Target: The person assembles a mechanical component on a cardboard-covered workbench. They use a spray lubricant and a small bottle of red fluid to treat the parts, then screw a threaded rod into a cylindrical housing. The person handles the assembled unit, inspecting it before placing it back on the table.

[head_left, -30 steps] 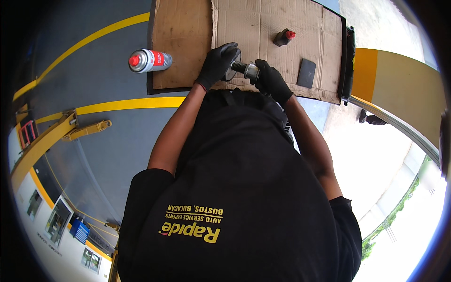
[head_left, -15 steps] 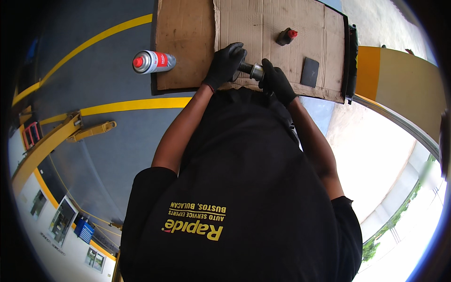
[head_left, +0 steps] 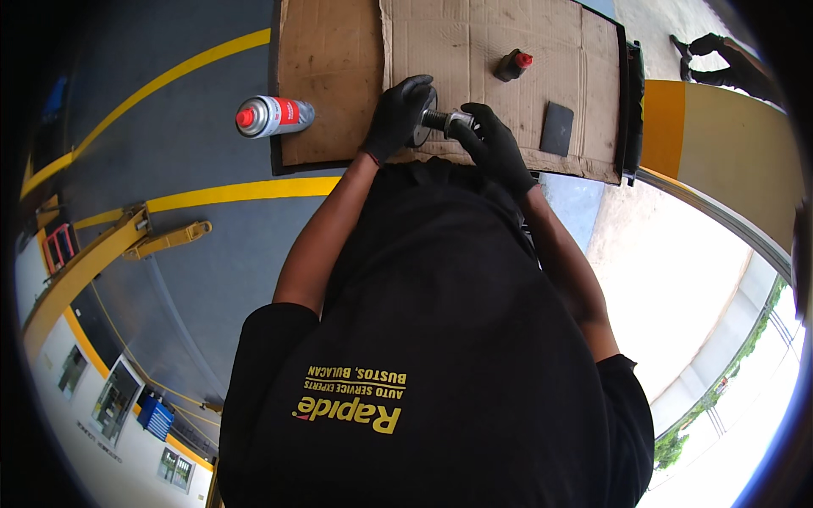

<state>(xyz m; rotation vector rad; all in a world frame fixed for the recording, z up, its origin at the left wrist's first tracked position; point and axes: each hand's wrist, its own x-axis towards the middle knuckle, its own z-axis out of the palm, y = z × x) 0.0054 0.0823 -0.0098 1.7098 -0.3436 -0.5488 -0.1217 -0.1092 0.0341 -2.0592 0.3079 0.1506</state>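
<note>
My left hand (head_left: 398, 118), in a black glove, is closed around the edge of a dark round disc (head_left: 421, 134). From the disc a dark threaded shaft (head_left: 434, 118) sticks out to the right. A silver cylindrical collar (head_left: 458, 122) sits at the right end of that shaft. My right hand (head_left: 498, 151), also black-gloved, has its thumb and fingers curled round the collar. Both hands are just above the near edge of a cardboard-covered work surface (head_left: 474, 51). Part of the disc is hidden behind the left fingers.
A silver and red spray can (head_left: 275, 116) stands at the left edge. A small dark bottle with a red cap (head_left: 513, 65) and a flat dark rectangular piece (head_left: 556, 129) are on the cardboard. A yellow lift arm (head_left: 169, 240) is at left. Another person's legs (head_left: 728, 63) show far right.
My right hand has shifted its grip, its thumb now across the collar. My left hand has turned a little, showing more of the disc. Another person's legs have come into view at upper right.
</note>
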